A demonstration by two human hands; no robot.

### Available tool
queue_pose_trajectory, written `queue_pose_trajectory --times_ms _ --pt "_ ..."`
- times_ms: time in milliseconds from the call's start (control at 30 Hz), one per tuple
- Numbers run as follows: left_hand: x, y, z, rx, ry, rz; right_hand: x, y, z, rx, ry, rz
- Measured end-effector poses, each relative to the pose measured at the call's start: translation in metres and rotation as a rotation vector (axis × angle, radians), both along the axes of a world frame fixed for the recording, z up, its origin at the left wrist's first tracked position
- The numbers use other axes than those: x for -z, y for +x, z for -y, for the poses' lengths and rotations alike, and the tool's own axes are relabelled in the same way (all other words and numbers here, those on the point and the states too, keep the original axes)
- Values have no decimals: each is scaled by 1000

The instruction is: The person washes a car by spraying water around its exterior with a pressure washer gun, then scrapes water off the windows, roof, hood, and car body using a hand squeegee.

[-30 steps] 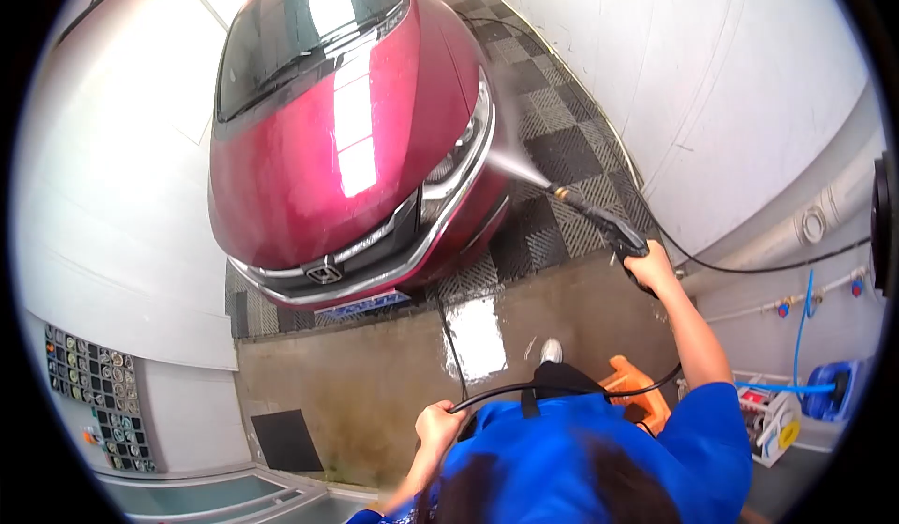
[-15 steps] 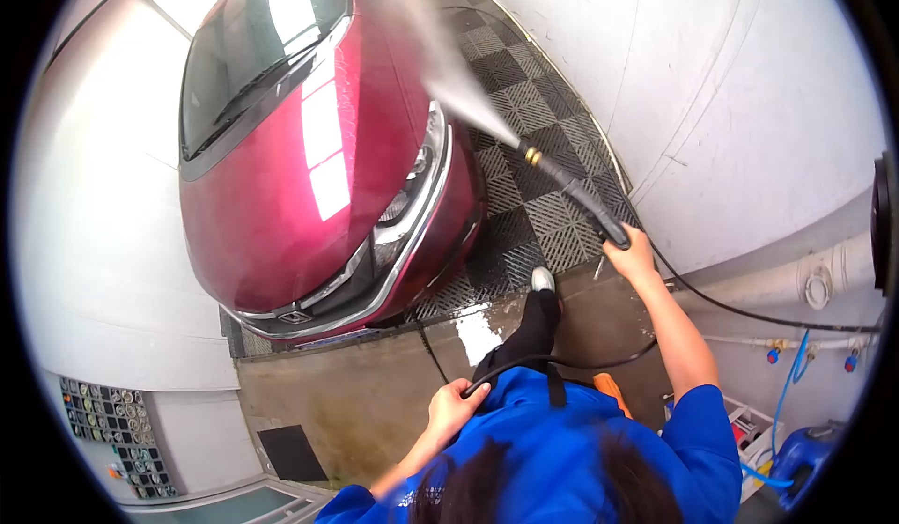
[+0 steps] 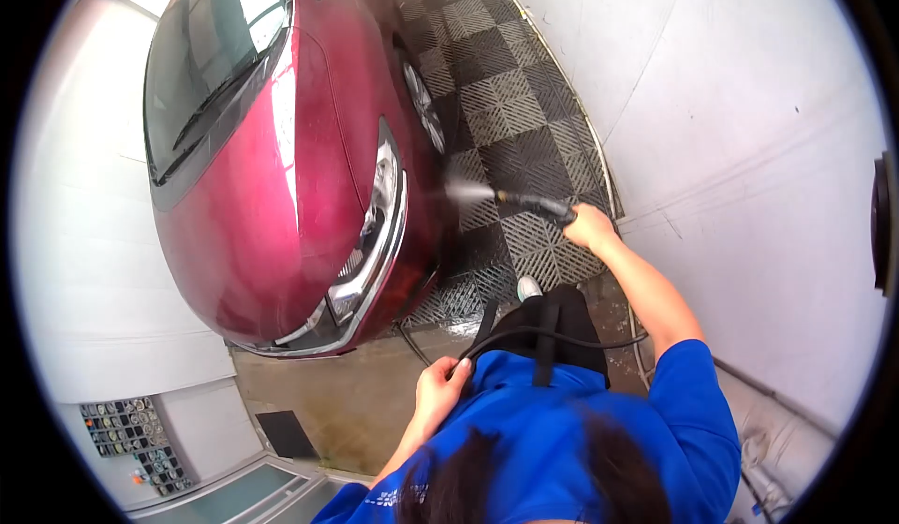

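My right hand is wrapped round the grip of a black pressure washer gun with a brass-coloured fitting near its tip. A short white spray leaves the nozzle toward the front corner of a dark red car. Down by my waist, my left hand is closed on the black hose, which runs across my front to the right. The car's headlight and front wheel face the gun, apart from it.
Black and grey slatted floor tiles lie beside the car, edged by a curb along the white wall at right. Wet concrete lies in front. A dark square mat and a wall rack of small items are at lower left.
The gun has swung down and left, its spray now shorter and pointing at the car's front side instead of up over the fender. My view has shifted, bringing the front wheel into sight.
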State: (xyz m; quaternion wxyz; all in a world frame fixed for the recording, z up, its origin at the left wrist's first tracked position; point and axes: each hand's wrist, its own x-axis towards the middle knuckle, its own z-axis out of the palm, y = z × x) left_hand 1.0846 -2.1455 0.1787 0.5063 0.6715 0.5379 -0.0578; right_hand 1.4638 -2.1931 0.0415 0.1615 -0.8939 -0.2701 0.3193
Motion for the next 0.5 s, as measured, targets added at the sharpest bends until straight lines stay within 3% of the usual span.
queue_pose_trajectory --times_ms 67,267,500 --pt "1 11 -8 -61 -29 0 0 43 -36 62 197 -2" --pt "-10 92 -26 -485 -191 139 -4 160 -147 159 397 -65" --pt "-38 206 -32 -747 -217 224 1 260 -229 85 294 34"
